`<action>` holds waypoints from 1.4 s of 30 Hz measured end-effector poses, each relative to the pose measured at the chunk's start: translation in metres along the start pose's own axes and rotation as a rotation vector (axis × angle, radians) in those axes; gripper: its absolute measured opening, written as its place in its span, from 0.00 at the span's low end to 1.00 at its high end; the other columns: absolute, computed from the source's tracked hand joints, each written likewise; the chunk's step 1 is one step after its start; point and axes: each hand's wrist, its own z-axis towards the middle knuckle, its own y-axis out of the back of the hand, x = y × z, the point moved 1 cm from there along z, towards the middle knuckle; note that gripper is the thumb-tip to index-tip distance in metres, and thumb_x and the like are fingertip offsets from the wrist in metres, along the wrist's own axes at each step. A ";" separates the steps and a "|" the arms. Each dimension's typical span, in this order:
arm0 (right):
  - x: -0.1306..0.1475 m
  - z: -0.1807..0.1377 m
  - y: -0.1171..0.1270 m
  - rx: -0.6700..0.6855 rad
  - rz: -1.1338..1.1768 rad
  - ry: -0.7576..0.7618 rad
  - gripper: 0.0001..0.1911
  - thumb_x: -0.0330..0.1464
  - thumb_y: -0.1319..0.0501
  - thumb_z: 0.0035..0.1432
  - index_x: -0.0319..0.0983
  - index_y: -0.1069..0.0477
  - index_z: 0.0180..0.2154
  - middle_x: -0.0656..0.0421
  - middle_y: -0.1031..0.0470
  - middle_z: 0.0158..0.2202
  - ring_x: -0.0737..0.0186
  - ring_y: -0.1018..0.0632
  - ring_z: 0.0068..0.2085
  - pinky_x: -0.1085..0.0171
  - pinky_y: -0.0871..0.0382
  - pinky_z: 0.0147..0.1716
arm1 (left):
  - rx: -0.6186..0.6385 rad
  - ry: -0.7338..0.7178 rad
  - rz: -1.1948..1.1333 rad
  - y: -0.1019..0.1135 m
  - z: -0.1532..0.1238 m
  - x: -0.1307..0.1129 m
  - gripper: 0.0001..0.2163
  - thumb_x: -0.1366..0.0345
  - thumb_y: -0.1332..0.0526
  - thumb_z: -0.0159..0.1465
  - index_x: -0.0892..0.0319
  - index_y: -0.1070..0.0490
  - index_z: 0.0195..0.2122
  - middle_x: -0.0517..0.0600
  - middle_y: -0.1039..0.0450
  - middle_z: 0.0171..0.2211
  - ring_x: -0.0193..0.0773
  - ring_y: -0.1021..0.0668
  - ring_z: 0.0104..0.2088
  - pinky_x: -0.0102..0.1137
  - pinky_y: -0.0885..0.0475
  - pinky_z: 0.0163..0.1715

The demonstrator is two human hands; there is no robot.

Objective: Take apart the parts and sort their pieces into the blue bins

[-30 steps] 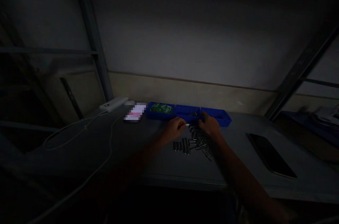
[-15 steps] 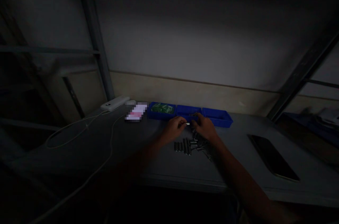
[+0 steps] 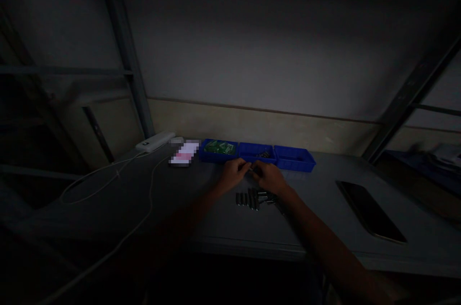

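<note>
My left hand and my right hand meet just in front of the middle blue bin. The left fingers are pinched on a small metal piece, its shape hard to make out in the dim light. Right fingertips close in at the other end, but what they grip is hidden. Below the hands, several short metal cylinders lie in a row and a loose pile on the grey table; my right hand and wrist cover part of the pile. Small dark metal parts lie in the middle bin.
The left blue bin holds green packets; the right blue bin stands beside the middle one. A lit phone and white power bank with cables are left. A dark tablet-like device lies right.
My right hand has drawn back from over the middle bin towards my left hand, uncovering the parts in the bin. The bright piece at the left fingertips is now mostly covered.
</note>
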 end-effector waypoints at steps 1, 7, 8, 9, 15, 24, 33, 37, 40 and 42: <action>0.001 0.000 -0.001 0.012 -0.012 0.000 0.12 0.38 0.48 0.57 0.39 0.33 0.39 0.55 0.24 0.34 0.61 0.25 0.35 0.67 0.42 0.30 | 0.000 0.003 0.033 0.000 0.000 0.000 0.12 0.61 0.45 0.59 0.62 0.31 0.23 0.46 0.31 0.20 0.32 0.30 0.24 0.26 0.40 0.24; 0.007 -0.001 -0.003 0.042 -0.084 -0.019 0.12 0.36 0.47 0.56 0.38 0.34 0.41 0.53 0.24 0.36 0.60 0.25 0.35 0.67 0.42 0.30 | -0.020 -0.015 0.130 -0.001 -0.001 -0.001 0.14 0.60 0.46 0.60 0.61 0.33 0.21 0.45 0.33 0.18 0.31 0.31 0.22 0.26 0.42 0.23; 0.007 -0.001 -0.003 0.037 -0.074 -0.025 0.12 0.36 0.47 0.56 0.38 0.34 0.41 0.53 0.24 0.36 0.60 0.25 0.35 0.67 0.42 0.31 | -0.020 -0.019 0.126 -0.001 -0.001 -0.001 0.13 0.60 0.46 0.60 0.61 0.33 0.22 0.45 0.32 0.19 0.31 0.31 0.22 0.26 0.41 0.23; 0.006 0.000 -0.003 0.029 -0.055 -0.029 0.12 0.35 0.47 0.56 0.38 0.34 0.41 0.53 0.24 0.35 0.61 0.26 0.35 0.67 0.42 0.31 | -0.023 -0.026 0.111 0.000 -0.001 -0.002 0.13 0.60 0.46 0.60 0.61 0.32 0.23 0.46 0.31 0.20 0.32 0.30 0.23 0.26 0.40 0.24; -0.004 0.004 -0.007 -0.027 0.136 -0.037 0.09 0.31 0.46 0.53 0.37 0.32 0.37 0.58 0.26 0.28 0.65 0.28 0.28 0.69 0.44 0.27 | 0.006 -0.113 -0.073 0.007 0.001 -0.004 0.09 0.70 0.46 0.57 0.61 0.31 0.38 0.49 0.26 0.30 0.34 0.25 0.32 0.27 0.32 0.33; -0.007 0.004 -0.004 -0.083 0.460 -0.004 0.13 0.36 0.49 0.58 0.35 0.31 0.32 0.60 0.30 0.25 0.66 0.31 0.27 0.68 0.42 0.27 | 0.084 -0.037 -0.217 0.010 0.003 -0.006 0.06 0.70 0.43 0.55 0.62 0.31 0.34 0.50 0.26 0.30 0.36 0.25 0.33 0.30 0.31 0.34; -0.006 0.003 -0.006 -0.106 0.557 -0.012 0.12 0.37 0.49 0.57 0.35 0.33 0.31 0.62 0.33 0.24 0.68 0.33 0.27 0.69 0.42 0.27 | 0.109 0.048 -0.371 0.005 0.001 -0.004 0.02 0.69 0.42 0.54 0.61 0.34 0.30 0.46 0.31 0.25 0.32 0.28 0.29 0.26 0.35 0.29; -0.004 0.003 -0.007 -0.135 0.556 0.001 0.10 0.35 0.47 0.54 0.35 0.33 0.32 0.64 0.36 0.21 0.69 0.35 0.24 0.70 0.43 0.25 | 0.103 0.086 -0.442 0.003 0.002 -0.003 0.03 0.70 0.43 0.53 0.61 0.35 0.30 0.44 0.33 0.24 0.31 0.29 0.28 0.26 0.37 0.28; -0.004 0.004 -0.009 -0.159 0.550 0.020 0.08 0.34 0.46 0.53 0.35 0.34 0.33 0.64 0.36 0.21 0.69 0.35 0.23 0.70 0.44 0.24 | 0.098 0.127 -0.487 0.002 0.004 -0.003 0.03 0.71 0.44 0.52 0.61 0.36 0.29 0.43 0.35 0.22 0.30 0.31 0.25 0.26 0.38 0.27; -0.005 0.004 -0.010 -0.169 0.540 0.033 0.07 0.33 0.46 0.53 0.36 0.34 0.34 0.64 0.35 0.21 0.69 0.34 0.23 0.70 0.43 0.24 | 0.102 0.161 -0.528 0.002 0.005 -0.004 0.03 0.71 0.44 0.52 0.60 0.36 0.29 0.42 0.36 0.21 0.29 0.32 0.23 0.25 0.39 0.25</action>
